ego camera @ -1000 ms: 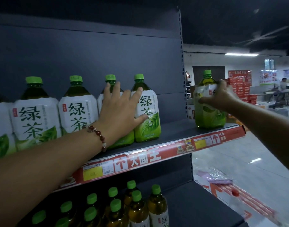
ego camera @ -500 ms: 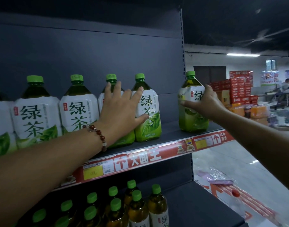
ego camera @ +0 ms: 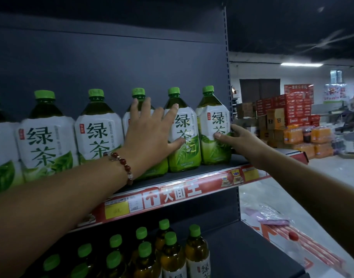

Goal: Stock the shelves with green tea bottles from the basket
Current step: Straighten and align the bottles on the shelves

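Observation:
A row of large green tea bottles with green caps stands on the upper shelf (ego camera: 212, 167). My left hand (ego camera: 152, 129) lies flat with spread fingers against two bottles, one mostly hidden behind it and one (ego camera: 184, 137) to its right. My right hand (ego camera: 236, 137) grips the rightmost bottle (ego camera: 214, 127) at its right side, thumb on the label. That bottle stands upright on the shelf, touching its neighbour. The basket is out of view.
Small green tea bottles (ego camera: 172, 251) fill the lower shelf. A plastic bag (ego camera: 276, 219) lies on the floor to the right. Stacked red and brown cartons (ego camera: 288, 113) and orange drink packs (ego camera: 308, 137) stand farther back. A person sits far right.
My right hand has slid the bottle leftward along the shelf from the right end until it stands against the row. My left hand has stayed pressed on the bottles.

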Demonstrator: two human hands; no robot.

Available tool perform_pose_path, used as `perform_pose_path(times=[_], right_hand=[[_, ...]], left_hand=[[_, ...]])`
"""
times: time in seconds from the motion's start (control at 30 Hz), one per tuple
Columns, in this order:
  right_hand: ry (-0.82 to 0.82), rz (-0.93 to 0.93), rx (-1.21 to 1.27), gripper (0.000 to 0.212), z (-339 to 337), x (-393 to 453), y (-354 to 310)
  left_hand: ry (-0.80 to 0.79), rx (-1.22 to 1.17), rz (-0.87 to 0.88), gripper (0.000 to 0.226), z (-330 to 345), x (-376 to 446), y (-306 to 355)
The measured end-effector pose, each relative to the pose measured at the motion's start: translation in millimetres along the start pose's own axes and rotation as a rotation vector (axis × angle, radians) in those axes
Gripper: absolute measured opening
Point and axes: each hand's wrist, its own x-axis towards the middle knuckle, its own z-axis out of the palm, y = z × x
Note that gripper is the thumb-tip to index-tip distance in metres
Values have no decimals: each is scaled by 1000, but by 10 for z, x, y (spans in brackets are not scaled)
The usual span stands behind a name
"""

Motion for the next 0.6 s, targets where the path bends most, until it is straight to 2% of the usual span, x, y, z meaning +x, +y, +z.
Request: perform_pose_path(times=[0.2, 0.27, 0.33, 0.47, 0.53, 0.6], right_hand=[[-17, 1, 68, 17, 48, 25, -3], [-11, 2, 92, 18, 56, 44, 29], [-4, 5, 94, 26, 63, 39, 46], [53, 19, 39, 56, 120, -27, 21], [138, -23, -57, 65, 169, -79, -6], [278, -150, -225, 74, 240, -144, -51]], left_hand=[[20, 8, 6, 90, 27, 3, -21], [20, 13, 3, 90, 33, -1, -18], [23, 18, 1, 90, 40, -4, -16], [-9, 10, 20, 89, -12, -73, -60], [-15, 34, 17, 88, -45, -253, -189], [-4, 74, -26, 90, -40, -545, -418]])
